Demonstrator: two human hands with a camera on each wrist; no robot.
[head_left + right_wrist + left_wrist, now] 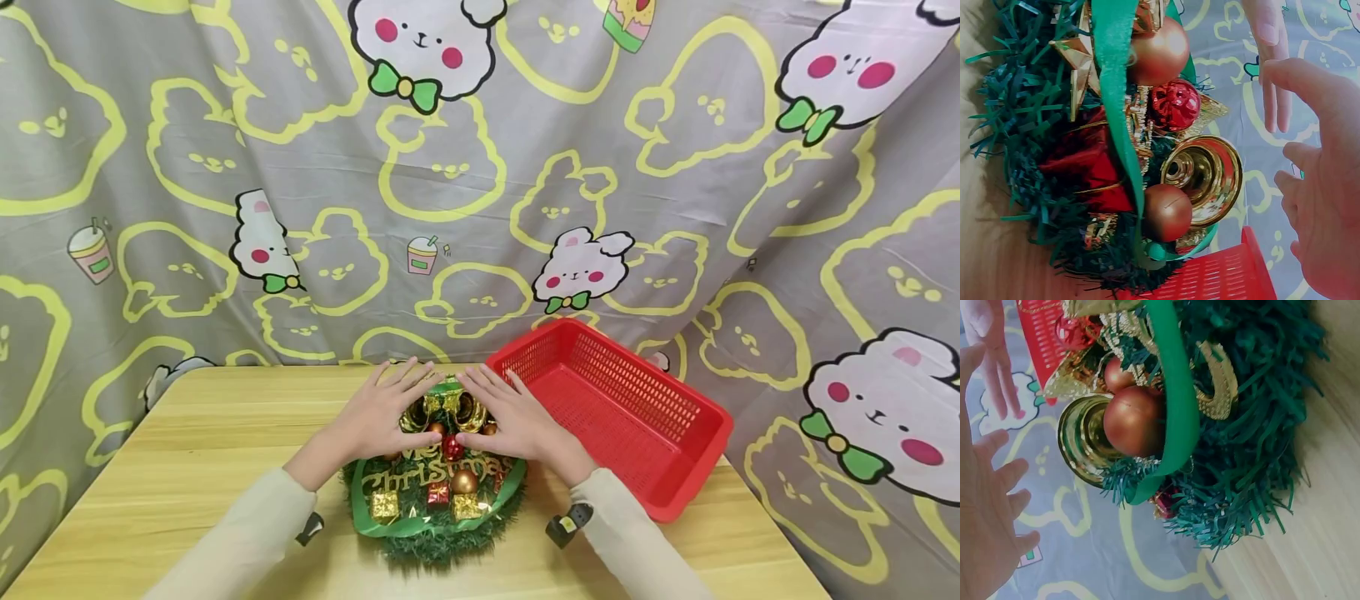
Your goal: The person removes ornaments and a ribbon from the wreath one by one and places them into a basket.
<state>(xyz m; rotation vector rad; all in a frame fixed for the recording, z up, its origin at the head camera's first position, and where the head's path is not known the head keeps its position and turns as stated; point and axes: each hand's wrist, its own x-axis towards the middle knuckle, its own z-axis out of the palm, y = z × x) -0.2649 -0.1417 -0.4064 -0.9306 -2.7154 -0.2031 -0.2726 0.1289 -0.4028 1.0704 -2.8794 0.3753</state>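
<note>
A Christmas wreath of green tinsel lies on the table, with gold "Christmas" lettering, small gift boxes and a green ribbon looped along it. My left hand is spread above its upper left side, my right hand above the upper right. Both thumbs point inward at a red ball, and neither hand grips anything. In the left wrist view, a copper ball sits before a gold bell, with the fingers apart from them. A second gold bell shows in the right wrist view.
A red plastic basket with perforated walls stands tilted in view to the right of the wreath, near the right forearm. The light wooden table ends at a grey patterned curtain behind.
</note>
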